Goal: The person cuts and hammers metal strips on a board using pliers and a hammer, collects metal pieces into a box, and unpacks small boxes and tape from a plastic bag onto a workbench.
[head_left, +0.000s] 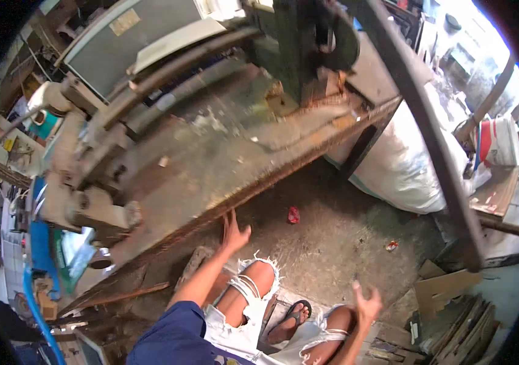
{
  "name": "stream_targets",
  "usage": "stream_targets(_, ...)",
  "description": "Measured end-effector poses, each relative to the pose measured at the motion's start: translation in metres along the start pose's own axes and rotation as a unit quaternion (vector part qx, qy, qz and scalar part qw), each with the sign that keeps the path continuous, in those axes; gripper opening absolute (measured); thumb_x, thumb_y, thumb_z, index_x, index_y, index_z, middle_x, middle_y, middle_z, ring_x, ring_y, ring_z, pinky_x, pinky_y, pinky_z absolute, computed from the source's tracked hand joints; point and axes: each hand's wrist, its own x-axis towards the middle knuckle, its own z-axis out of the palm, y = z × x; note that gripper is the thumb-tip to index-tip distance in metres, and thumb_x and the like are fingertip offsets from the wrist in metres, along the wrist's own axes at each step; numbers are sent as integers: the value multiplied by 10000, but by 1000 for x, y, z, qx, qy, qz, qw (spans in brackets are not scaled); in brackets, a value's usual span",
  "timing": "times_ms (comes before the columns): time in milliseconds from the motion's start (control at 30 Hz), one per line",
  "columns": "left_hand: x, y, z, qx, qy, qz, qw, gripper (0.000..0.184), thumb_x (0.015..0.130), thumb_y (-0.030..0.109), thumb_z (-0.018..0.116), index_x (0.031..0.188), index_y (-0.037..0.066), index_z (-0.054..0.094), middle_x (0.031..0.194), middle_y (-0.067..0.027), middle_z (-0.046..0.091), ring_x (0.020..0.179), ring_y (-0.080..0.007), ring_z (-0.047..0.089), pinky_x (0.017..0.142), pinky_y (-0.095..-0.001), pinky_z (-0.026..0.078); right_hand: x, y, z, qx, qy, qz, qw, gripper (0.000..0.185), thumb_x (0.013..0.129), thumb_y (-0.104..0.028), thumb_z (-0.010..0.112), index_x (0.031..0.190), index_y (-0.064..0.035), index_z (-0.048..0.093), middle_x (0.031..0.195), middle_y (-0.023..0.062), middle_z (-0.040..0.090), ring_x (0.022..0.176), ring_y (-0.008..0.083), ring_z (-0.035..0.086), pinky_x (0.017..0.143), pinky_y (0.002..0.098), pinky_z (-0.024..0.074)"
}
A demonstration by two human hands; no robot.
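My left hand (235, 236) is at the rusty front edge of a worn workbench (180, 182). Its thumb stands apart and its fingers point up to the edge; whether they touch it I cannot tell. Over by my right knee, my right hand (366, 304) has its fingers spread and holds nothing. Scraps and pale crumbs lie on the bench top. A dark upright machine column (290, 55) rises from the far side of the bench, and heavy metal brackets with a roller-like end (104, 207) sit at its left end.
A big white sack (399, 158) bulges to the right of the bench, behind a slanting dark metal bar (427, 121). Flattened cardboard and wood strips (466, 325) pile up at lower right. A red wrapper (294, 215) lies on the floor. A blue hose (37, 310) runs down the left.
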Motion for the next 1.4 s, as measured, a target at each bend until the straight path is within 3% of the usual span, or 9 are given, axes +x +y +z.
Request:
stream_targets(133, -157, -34, -14, -409, -386, -407, 720, 984, 728, 759, 591, 1386, 37, 466, 1354, -149, 527, 1203, -268, 522, 1051, -372, 385, -52, -25, -55, 140, -290, 83, 943, 671, 837, -453, 677, 1277, 25, 514, 1213, 211, 580, 1161, 301, 534, 1015, 384, 387)
stream_targets(300, -250, 83, -212, -13, -576, -288, 765, 718, 827, 627, 583, 1295, 82, 576, 1278, -81, 599, 1172, -223, 552, 988, -352, 435, -109, -41, -100, 150, -430, 22, 890, 914, 874, -383, 656, 1501, 19, 127, 1550, 260, 158, 1460, 311, 105, 1173, 386, 104)
stream_targets(367, -315, 118, -273, -76, -456, -300, 834, 661, 773, 525, 674, 1232, 53, 614, 1233, -107, 608, 1194, -232, 535, 1007, -353, 409, -133, -28, -119, 207, -510, -20, 834, 846, 928, -327, 588, 1484, 58, 79, 1318, 245, 481, 908, 262, 602, 814, 333, 494)
stream_targets(400, -361, 82, -240, -114, -401, -278, 865, 663, 756, 490, 697, 1239, 44, 604, 1234, -118, 603, 1206, -239, 527, 1022, -354, 393, -141, -37, -126, 281, -544, -26, 790, 832, 945, -309, 562, 1472, 70, 42, 1069, 187, 607, 654, 180, 527, 601, 298, 475)
stream_targets(433, -416, 9, -167, -245, -208, -47, 946, 585, 767, 377, 684, 1246, 52, 599, 1232, -137, 603, 1217, -257, 522, 1048, -355, 362, -138, -52, -141, 125, -573, -45, 809, 747, 916, -383, 570, 1469, 14, 263, 1241, 254, 524, 972, 285, 601, 847, 373, 499)
stream_targets(533, -399, 139, -282, 46, -385, -369, 845, 665, 748, 512, 667, 1201, 27, 628, 1204, -132, 645, 1146, -227, 595, 900, -376, 470, -138, -121, -159, -30, -649, -117, 751, 698, 894, -400, 582, 1400, 17, 343, 1190, 248, 561, 968, 303, 617, 840, 381, 507)
stream_targets(967, -654, 83, -504, -78, -258, -274, 923, 484, 821, 532, 633, 1066, 123, 716, 997, -196, 695, 942, -355, 656, 847, -448, 498, -246, -259, -102, -377, -499, -487, 610, 438, 798, -491, 655, 984, -99, 711, 949, 166, 709, 926, 361, 673, 786, 446, 528)
stream_targets(1067, -742, 23, -495, -122, -29, -304, 944, 301, 823, 375, 670, 890, 90, 741, 819, -150, 705, 780, -302, 683, 737, -415, 518, -322, -277, -14, -422, -549, -646, 322, 482, 797, -496, 644, 1025, -75, 703, 1024, 197, 686, 977, 361, 655, 836, 445, 513)
stream_targets(1400, -933, 5, -498, -127, 412, -578, 693, 265, 733, 258, 752, 604, 74, 611, 598, -108, 618, 585, -254, 645, 542, -401, 468, -821, -416, -155, -128, -781, -608, 59, 198, 673, -67, 731, 841, 27, 686, 856, 140, 690, 825, 212, 673, 763, 301, 518)
